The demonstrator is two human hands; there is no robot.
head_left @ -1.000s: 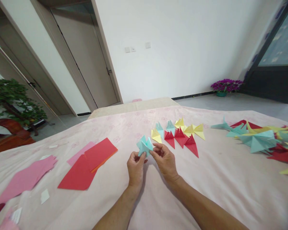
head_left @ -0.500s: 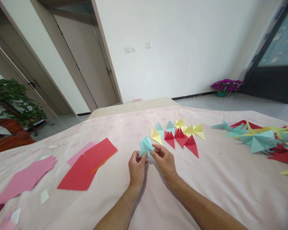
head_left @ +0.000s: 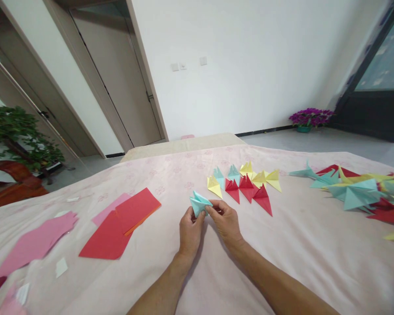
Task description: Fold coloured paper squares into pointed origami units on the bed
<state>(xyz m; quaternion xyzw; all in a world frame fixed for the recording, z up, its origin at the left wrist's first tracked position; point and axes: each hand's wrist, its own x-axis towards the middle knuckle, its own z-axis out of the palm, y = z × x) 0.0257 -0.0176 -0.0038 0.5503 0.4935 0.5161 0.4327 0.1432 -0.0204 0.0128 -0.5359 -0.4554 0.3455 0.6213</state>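
Both hands meet over the pink cloth at the middle of the view. My left hand and my right hand pinch one small folded piece of light blue paper between their fingertips, low over the cloth. Just beyond it stands a cluster of small folded paper pieces in yellow, blue and red.
Flat red paper sheets and pink sheets lie at the left, with small white scraps. A heap of larger folded blue, yellow and red shapes lies at the right. A potted plant stands far left; doors are behind.
The blue paper has been pressed flatter and lowered toward the cloth. Both hands moved slightly right and down with it.
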